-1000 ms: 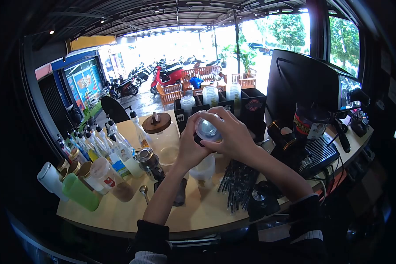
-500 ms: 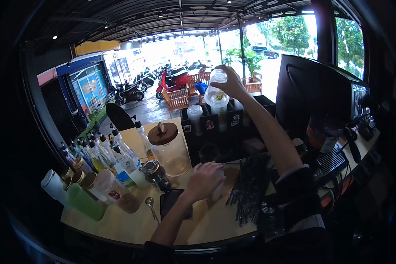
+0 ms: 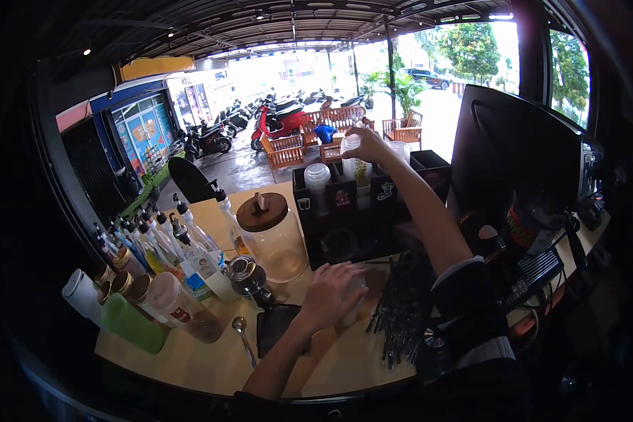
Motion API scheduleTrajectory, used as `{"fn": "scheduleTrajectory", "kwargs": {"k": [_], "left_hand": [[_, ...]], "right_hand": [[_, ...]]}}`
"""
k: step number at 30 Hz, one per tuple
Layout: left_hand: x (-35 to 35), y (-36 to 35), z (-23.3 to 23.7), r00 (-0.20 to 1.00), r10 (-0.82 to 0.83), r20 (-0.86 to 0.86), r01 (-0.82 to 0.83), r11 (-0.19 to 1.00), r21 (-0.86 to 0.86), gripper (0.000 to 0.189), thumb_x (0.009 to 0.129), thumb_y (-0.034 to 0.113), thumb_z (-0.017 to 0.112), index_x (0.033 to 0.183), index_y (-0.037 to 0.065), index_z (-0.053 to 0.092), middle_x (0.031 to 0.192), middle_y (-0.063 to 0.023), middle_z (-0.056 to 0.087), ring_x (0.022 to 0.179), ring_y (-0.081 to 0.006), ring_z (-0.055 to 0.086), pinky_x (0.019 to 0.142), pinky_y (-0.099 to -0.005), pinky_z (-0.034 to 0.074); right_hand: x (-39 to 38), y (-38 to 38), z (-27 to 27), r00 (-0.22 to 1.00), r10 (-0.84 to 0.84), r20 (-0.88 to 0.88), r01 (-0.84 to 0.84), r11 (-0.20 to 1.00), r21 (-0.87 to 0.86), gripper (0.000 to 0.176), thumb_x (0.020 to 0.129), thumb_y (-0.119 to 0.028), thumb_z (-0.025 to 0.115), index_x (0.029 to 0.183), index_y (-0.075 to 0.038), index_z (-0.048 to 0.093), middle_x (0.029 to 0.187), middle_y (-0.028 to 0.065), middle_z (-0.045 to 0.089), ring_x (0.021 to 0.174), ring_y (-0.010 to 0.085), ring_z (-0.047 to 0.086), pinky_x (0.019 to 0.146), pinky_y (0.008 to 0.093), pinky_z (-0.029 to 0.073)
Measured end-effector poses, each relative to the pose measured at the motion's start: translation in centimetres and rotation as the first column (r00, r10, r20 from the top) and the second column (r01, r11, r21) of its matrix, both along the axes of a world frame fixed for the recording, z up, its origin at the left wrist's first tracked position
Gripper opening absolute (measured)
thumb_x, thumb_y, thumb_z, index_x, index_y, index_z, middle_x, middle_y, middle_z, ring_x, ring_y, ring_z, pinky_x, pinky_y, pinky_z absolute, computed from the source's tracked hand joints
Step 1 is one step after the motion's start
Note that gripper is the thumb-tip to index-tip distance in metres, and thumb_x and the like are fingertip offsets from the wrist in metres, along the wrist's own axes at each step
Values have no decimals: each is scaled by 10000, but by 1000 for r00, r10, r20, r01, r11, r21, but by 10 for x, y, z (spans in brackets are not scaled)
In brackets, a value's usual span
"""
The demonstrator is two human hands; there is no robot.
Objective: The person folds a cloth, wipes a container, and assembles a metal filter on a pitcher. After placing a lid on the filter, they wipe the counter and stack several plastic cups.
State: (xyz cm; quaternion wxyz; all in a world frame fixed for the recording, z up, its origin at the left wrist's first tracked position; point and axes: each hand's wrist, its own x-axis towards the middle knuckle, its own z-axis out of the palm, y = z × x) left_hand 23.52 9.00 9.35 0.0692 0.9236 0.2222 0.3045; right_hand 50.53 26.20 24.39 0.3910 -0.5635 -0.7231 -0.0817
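My right hand (image 3: 367,146) reaches to the black cup organizer (image 3: 344,235), its fingers closed round the top of a clear plastic cup (image 3: 352,143). That cup stands upside down over the stack in a middle compartment, with a yellow-green print showing through. Another stack of clear cups (image 3: 317,184) rises from the compartment on its left. Close to the counter, my left hand (image 3: 329,295) curls over a translucent plastic cup (image 3: 354,302), which its fingers partly hide. Black wrapped straws (image 3: 401,309) lie in a loose heap to the right of it.
A glass jar with wooden lid (image 3: 264,235), a coffee tamper-like metal piece (image 3: 245,274), a spoon (image 3: 242,337) and a black mat (image 3: 280,330) are on the counter (image 3: 204,366). Several pump bottles (image 3: 204,260) crowd the left. A large black machine (image 3: 524,155) stands right.
My right hand has come down with the clear cup, from above the stack to the organizer's middle compartment. My left hand stays at the cup on the counter. The view has shifted slightly.
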Motion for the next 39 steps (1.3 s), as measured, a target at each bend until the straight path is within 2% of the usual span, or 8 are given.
{"fn": "scheduleTrajectory", "kwargs": {"k": [13, 19, 21, 23, 25, 29, 32, 39], "left_hand": [[-1, -1, 1, 999, -16, 27, 16, 1000, -3, 380, 883, 354, 532, 1176, 113, 556, 1197, -67, 579, 1204, -249, 477, 1047, -472, 299], [-6, 2, 0, 988, -47, 144, 60, 994, -86, 411, 923, 340, 473, 1230, 67, 497, 1216, -138, 551, 1199, -287, 480, 1053, -427, 296], [-7, 5, -1, 870, -97, 483, 239, 941, -241, 426, 937, 325, 433, 1253, 42, 468, 1232, -147, 532, 1220, -295, 453, 1046, -402, 290], [-12, 7, 3, 814, -93, 574, 329, 888, -322, 431, 937, 301, 457, 1262, 17, 455, 1261, -152, 510, 1237, -279, 435, 1035, -365, 299], [-17, 15, -1, 732, -21, 681, 307, 902, -302, 420, 929, 264, 489, 1269, 21, 450, 1275, -132, 502, 1251, -245, 421, 1044, -376, 294], [-36, 17, -14, 701, 51, 711, 336, 856, -393, 559, 871, 281, 598, 1326, 32, 388, 1326, -128, 454, 1276, -247, 393, 1060, -402, 280], [-43, 16, -29, 845, 7, 535, 290, 835, -469, 1063, 617, 358, 837, 1422, 54, 213, 1402, -183, 342, 1309, -267, 345, 1072, -407, 283], [-31, 8, -49, 868, -44, 495, 358, 746, -562, 997, 579, 291, 863, 1372, 55, 306, 1275, -124, 481, 1196, -223, 468, 1018, -357, 365]], "right_hand": [[-2, -5, -32, 1000, 16, -21, -16, 1000, 0, 676, 655, -326, 782, 1231, -80, 530, 1252, 217, 515, 1180, 359, 473, 991, 421, 387], [-22, -26, -23, 976, -203, 80, 197, 977, 82, 923, 723, -383, 731, 1420, -27, 240, 1445, 291, 217, 1316, 447, 281, 1077, 462, 290], [-33, -49, -19, 981, -191, 46, 183, 973, 144, 836, 765, -344, 701, 1392, 8, 275, 1436, 282, 241, 1302, 437, 310, 1064, 453, 310], [-47, -77, -10, 988, -71, 139, 49, 987, 155, 706, 800, -275, 666, 1363, -17, 326, 1424, 283, 252, 1283, 438, 333, 1048, 445, 330], [-75, -124, -7, 985, -57, 163, 22, 978, 210, 478, 810, -227, 643, 1220, -37, 487, 1287, 250, 438, 1178, 394, 462, 975, 428, 398], [-114, -200, -22, 918, 283, 278, -263, 959, -107, 209, 778, -210, 658, 851, -18, 621, 850, 122, 624, 827, 298, 622, 748, 386, 492], [-126, -232, -47, 828, 435, 355, -301, 877, -374, 296, 721, -284, 676, 883, -37, 653, 875, 113, 649, 856, 299, 628, 755, 394, 505], [-133, -232, -86, 801, 490, 343, -226, 779, -585, 280, 723, -204, 681, 943, -31, 665, 902, 157, 667, 875, 307, 637, 787, 393, 491]]}}
